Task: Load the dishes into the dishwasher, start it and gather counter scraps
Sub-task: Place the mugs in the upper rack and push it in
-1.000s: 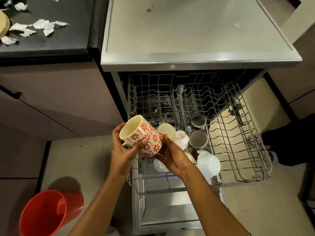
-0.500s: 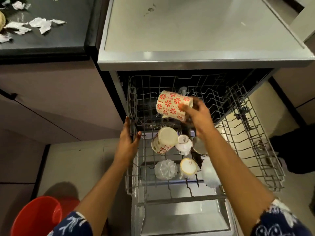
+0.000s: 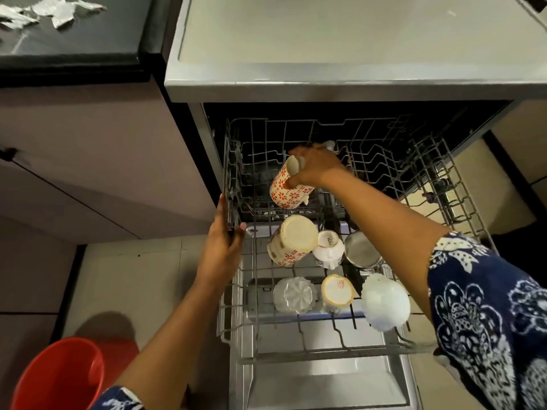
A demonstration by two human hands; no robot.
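The dishwasher's wire rack [image 3: 461, 208] is pulled out over the open door. My right hand [image 3: 316, 167] grips a red-flowered mug [image 3: 288, 187] by its base and holds it tilted, mouth down, over the rack's back left part. My left hand [image 3: 225, 247] grips the rack's left rim. In the rack stand a second flowered mug [image 3: 293, 241], a small white cup [image 3: 328, 247], a steel cup [image 3: 361, 248], a clear glass [image 3: 293, 295], a yellow-rimmed cup [image 3: 337, 291] and a white plastic cup [image 3: 384, 303], all upside down.
Torn white paper scraps [image 3: 56, 11] lie on the black counter [image 3: 88, 48] at the top left. A red bucket [image 3: 59, 377] stands on the floor at the bottom left. The dishwasher's grey top [image 3: 340, 39] fills the upper middle.
My right hand has carried the flowered mug down and left into the rack's back part and turned it further mouth down. My left hand, which let go of the mug earlier, stays on the rack's rim.
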